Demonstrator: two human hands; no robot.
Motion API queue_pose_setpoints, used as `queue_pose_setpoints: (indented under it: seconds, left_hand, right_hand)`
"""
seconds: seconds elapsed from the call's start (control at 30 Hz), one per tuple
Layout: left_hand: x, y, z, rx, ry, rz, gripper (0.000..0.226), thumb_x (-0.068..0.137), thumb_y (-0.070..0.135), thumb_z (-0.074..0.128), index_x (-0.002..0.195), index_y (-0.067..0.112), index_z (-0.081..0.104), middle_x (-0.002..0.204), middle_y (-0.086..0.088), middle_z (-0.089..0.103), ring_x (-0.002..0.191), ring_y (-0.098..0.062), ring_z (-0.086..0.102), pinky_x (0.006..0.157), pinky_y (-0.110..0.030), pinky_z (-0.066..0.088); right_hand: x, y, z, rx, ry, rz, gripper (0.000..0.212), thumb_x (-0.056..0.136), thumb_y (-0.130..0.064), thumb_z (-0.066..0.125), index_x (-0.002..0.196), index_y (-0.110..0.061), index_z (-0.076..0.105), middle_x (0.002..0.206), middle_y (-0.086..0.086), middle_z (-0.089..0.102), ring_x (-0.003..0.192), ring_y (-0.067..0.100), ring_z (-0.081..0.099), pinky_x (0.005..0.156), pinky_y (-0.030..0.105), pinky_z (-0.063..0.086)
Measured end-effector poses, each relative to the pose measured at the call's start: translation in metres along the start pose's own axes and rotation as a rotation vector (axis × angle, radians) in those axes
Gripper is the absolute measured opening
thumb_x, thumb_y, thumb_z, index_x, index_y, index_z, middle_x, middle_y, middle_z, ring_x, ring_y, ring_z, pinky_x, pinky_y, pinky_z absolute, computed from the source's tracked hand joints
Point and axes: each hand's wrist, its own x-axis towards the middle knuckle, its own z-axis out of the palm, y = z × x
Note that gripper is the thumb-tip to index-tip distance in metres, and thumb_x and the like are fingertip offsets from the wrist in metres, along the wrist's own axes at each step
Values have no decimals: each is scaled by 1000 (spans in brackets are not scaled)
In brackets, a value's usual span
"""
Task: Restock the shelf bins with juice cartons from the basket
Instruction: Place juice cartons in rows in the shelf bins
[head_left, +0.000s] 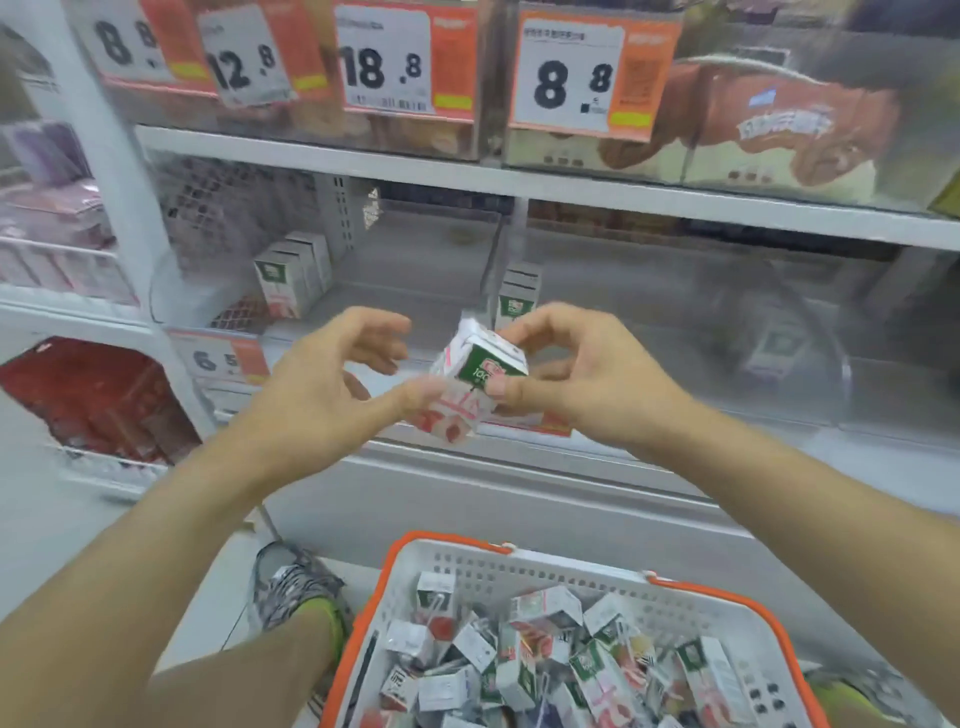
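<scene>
A small white, green and red juice carton (475, 382) is held up in front of the shelf. My right hand (576, 371) grips it with curled fingers and thumb. My left hand (332, 379) is beside it, thumb touching the carton's lower left, fingers spread and loose. Below, a white basket with an orange rim (467, 551) holds several more cartons (545, 660). In the clear shelf bin (322, 312) behind my hands, a short row of cartons (293, 275) stands at the left. Another carton row (519, 299) stands in the adjoining bin.
Price tags (384, 62) hang on the upper shelf, with boxed goods (779, 135) behind clear fronts. Red packs (98, 400) fill a lower bin at the left. A purple-toned carton (774, 348) sits in the right bin. My shoe (291, 587) is left of the basket.
</scene>
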Motion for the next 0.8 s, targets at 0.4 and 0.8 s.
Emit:
queue_pose_setpoints:
  seconds: [0.4, 0.8]
  left_hand:
    - [30, -133, -34, 163, 607, -60, 33, 79, 16, 79, 109, 21, 66, 115, 0, 40, 97, -24, 58, 79, -7, 46]
    - [36, -145, -29, 113, 667, -15, 28, 80, 15, 80, 103, 22, 67, 111, 6, 38, 82, -4, 56, 74, -13, 48]
  right_hand:
    - [230, -6, 156, -178, 204, -21, 33, 71, -12, 84, 93, -17, 59, 88, 0, 65, 83, 25, 72, 77, 45, 61]
    - [296, 10, 221, -343, 137, 85, 28, 79, -20, 81, 83, -16, 54, 78, -6, 53, 89, 19, 58, 89, 34, 55]
